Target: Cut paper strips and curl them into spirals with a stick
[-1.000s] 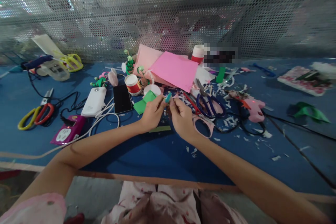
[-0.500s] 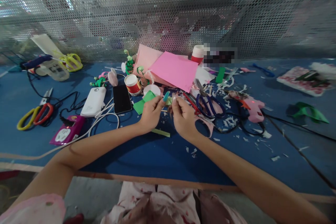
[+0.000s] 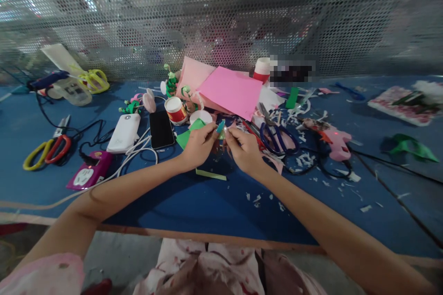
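Pinching a small pale-green piece [image 3: 222, 136] over the blue table [image 3: 214, 207], left hand [image 3: 199, 146] and right hand [image 3: 244, 151] nearly closed at the fingertips. Beyond, a white-topped red tub [image 3: 176, 111], contents unclear; near the mesh panel [image 3: 221, 23], a white-and-red container [image 3: 262, 71].

- Room to pass: near middle of the flat blue table [image 3: 214, 207].
- Big metal scissors with blue handles [image 3: 278, 141] block the right.
- Loopy white cord [image 3: 138, 152] blocks the left.
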Tool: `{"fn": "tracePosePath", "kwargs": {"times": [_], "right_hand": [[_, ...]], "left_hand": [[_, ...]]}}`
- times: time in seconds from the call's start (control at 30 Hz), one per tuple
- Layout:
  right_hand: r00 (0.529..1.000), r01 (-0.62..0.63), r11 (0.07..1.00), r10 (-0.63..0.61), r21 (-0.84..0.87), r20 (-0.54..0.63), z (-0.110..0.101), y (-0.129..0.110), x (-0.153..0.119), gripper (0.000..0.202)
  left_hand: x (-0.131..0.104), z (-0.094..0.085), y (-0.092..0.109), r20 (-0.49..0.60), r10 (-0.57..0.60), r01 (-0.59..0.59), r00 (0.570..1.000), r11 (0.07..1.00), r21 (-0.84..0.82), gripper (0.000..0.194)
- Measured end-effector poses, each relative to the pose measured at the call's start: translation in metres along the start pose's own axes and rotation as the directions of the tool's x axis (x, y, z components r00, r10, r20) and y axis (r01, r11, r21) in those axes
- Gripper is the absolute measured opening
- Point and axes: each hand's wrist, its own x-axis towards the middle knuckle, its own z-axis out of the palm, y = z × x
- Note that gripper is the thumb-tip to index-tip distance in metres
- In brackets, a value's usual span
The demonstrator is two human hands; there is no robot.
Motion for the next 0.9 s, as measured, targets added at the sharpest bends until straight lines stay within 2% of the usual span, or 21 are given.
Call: {"fn": "tracePosePath", "kwargs": {"times": [0.2, 0.4, 0.6, 0.8, 0.9], "right_hand": [[0.993, 0.034, 0.999, -0.031, -0.024, 0.112, -0.0076, 0.0030, 0.0042, 0.042], [0.997, -0.006, 0.999, 0.002, 0.051, 0.078, -0.0035, 0.0006, 0.0012, 0.040], [0.997, -0.026, 0.997, 0.020, 0.074, 0.081, -0.0010, 0.0014, -0.0011, 0.040], [0.998, -0.019, 0.998, 0.015, 0.068, 0.068, -0.0018, 0.0006, -0.0004, 0.039], [0.996, -0.029, 0.996, 0.022, 0.084, 0.084, -0.0006, 0.0000, -0.0014, 0.039]], "left_hand": [[-0.0016, -0.0004, 0.0007, -0.020, 0.012, -0.011, 1.000, 0.999, 0.036, 0.026], [-0.0037, -0.0009, 0.0042, -0.043, -0.005, 0.005, 0.999, 1.000, -0.002, 0.027], [-0.0028, -0.0015, 0.0041, 0.000, -0.017, 0.017, 1.000, 1.000, -0.004, 0.031], [-0.0045, -0.0001, 0.0039, 0.005, -0.051, 0.052, 0.999, 0.997, -0.051, 0.024], [-0.0049, 0.0004, 0.0034, -0.017, -0.021, 0.021, 1.000, 1.000, -0.005, 0.023]]}}
